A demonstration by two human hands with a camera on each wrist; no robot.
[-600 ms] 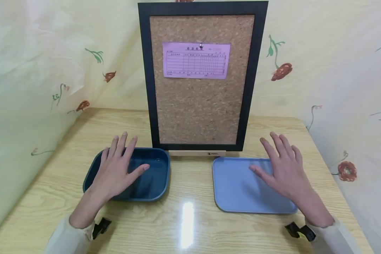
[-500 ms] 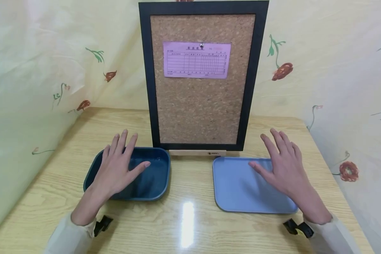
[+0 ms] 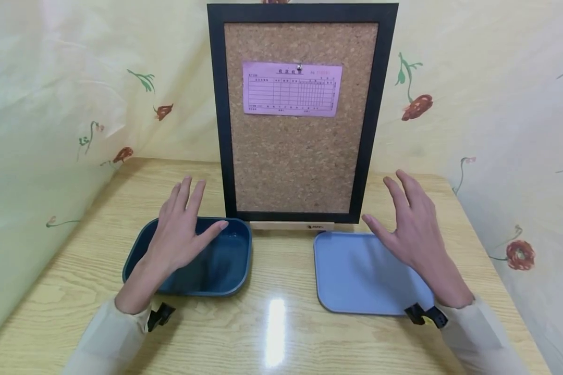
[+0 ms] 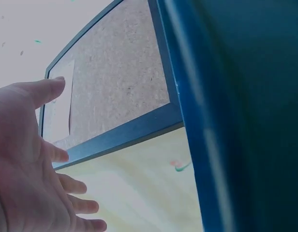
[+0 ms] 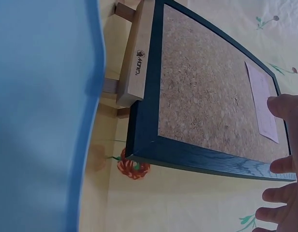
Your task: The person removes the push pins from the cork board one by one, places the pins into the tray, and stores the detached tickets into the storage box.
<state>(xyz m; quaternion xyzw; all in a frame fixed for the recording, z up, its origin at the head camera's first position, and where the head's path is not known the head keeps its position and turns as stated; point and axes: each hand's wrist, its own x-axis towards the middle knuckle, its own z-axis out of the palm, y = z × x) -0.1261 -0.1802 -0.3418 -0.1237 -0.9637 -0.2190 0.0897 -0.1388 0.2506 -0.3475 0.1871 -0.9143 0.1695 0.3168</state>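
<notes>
My left hand (image 3: pixel 175 234) hovers over the dark blue deep tray (image 3: pixel 216 265), fingers spread and holding nothing. Above the light blue flat tray (image 3: pixel 352 281) is my right hand (image 3: pixel 415 229), its thumb and fingers apart with nothing between them. Between and behind the trays stands a black-framed cork board (image 3: pixel 295 161). A pink printed receipt slip (image 3: pixel 291 94) hangs on its upper part, fixed by a small metallic pushpin (image 3: pixel 299 67) at the top edge. In the left wrist view my palm (image 4: pixel 23 164) faces the board; the right wrist view shows my fingertips (image 5: pixel 272 195) at its right edge.
The board rests on a small wooden stand (image 3: pixel 286 226) on the wood-grain table (image 3: pixel 281 333). Floral cloth (image 3: pixel 169 78) hangs behind and along both sides. Black wrist mounts (image 3: pixel 424 315) sit at the sleeve cuffs.
Both hands have moved forward and upward, toward the board, and the right hand has also shifted slightly left. The board, slip and trays stay in place.
</notes>
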